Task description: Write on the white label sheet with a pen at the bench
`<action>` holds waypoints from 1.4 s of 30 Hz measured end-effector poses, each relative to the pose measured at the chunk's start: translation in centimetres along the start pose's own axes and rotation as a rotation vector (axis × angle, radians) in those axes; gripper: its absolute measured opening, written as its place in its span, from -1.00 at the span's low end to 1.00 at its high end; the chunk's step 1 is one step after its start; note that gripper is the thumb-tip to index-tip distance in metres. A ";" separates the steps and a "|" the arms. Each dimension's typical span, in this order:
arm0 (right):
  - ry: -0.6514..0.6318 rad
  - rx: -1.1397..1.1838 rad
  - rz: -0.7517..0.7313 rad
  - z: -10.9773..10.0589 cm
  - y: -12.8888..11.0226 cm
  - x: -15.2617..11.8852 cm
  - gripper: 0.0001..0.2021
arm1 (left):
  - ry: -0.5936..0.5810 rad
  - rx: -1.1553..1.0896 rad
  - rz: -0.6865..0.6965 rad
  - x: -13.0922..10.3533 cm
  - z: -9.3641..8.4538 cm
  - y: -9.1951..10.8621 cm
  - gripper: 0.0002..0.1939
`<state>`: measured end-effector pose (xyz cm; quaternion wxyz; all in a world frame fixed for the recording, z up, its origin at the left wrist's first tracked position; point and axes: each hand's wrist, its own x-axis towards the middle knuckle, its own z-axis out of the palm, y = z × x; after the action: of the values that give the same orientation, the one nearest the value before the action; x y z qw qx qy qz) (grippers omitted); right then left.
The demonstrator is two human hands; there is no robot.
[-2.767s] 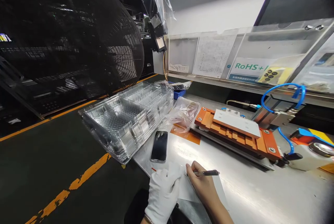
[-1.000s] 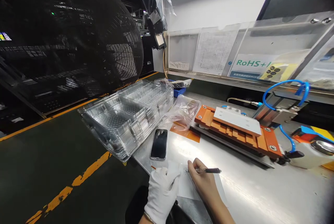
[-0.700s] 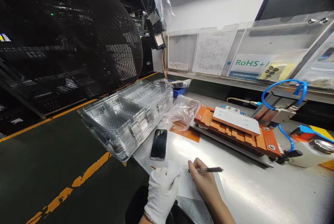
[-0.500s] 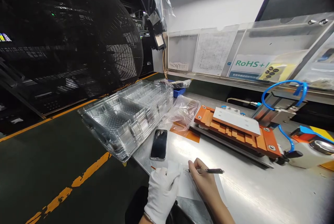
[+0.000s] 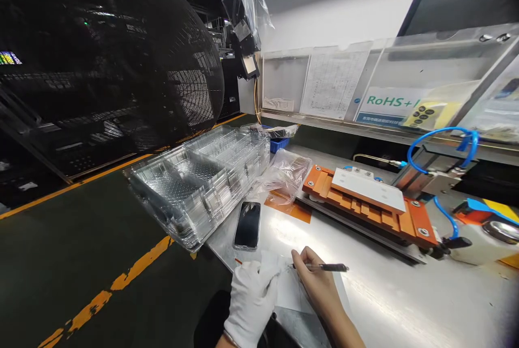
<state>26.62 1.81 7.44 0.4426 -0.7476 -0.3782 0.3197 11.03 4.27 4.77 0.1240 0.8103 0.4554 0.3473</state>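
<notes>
While the white-gloved left hand presses flat on the white paper slip at the steel table's near edge to steady it, the bare right hand pinches a slim black pen, tip down to write.

Two hands are in view at six o'clock: the left hand, in a white glove, and the bare right hand. One pen sits in the right hand, and one sheet of paper lies under both. One phone lies on the tabletop at about eleven o'clock from the hands. One stack of clear plastic trays stands at ten o'clock; how many trays it holds cannot be told. One clear bag lies at twelve o'clock. One orange fixture with one white plate on top sits at two o'clock. One looping blue hose shows at two o'clock. One large black fan guard fills the upper left.
</notes>
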 end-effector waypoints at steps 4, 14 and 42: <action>0.004 0.001 0.000 0.1 0.1 0.0 -0.55 | 0.020 -0.001 0.012 0.0 0.1 -0.1 -0.76; 0.000 0.007 -0.007 0.2 0.5 0.1 -0.54 | 0.045 0.011 0.050 0.0 0.1 -0.1 -0.80; -0.017 0.006 -0.005 0.2 0.5 0.2 -0.53 | -0.006 0.033 0.041 0.1 -0.2 0.2 -0.81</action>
<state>26.71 1.87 6.86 0.4426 -0.7423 -0.3830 0.3261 11.06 4.25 5.07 0.1049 0.8225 0.4440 0.3397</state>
